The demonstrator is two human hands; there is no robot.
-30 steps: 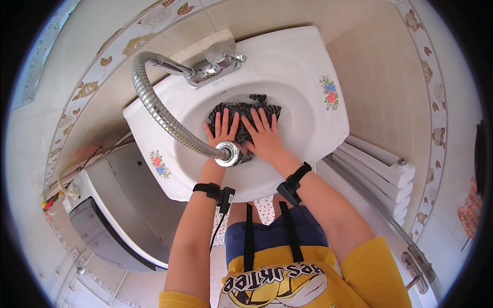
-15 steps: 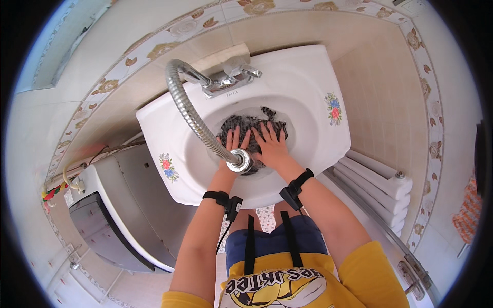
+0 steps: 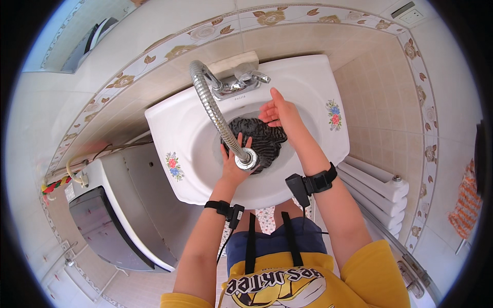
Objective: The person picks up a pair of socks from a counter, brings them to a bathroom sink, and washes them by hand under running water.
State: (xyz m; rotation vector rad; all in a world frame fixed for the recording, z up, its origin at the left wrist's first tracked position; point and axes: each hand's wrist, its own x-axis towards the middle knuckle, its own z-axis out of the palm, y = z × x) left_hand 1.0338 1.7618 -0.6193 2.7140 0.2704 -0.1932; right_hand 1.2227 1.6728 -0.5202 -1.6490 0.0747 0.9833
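Close beneath the end of the metal spout (image 3: 213,112), I have the left hand (image 3: 232,167) resting on the dark striped cloth (image 3: 263,134), its grip spread wide, though the thumb is hidden from me. The cloth lies bunched beneath and right of the spout; I judge it soft, limp, slippery and heavier for being wet, best gathered by a thick fold at its right edge, clear of the spout. Farther off, right of the spout, my right hand (image 3: 282,114) is raised, grip wide and nothing visible in it, over the white basin (image 3: 179,128), which contains the cloth and apparently shallow water.
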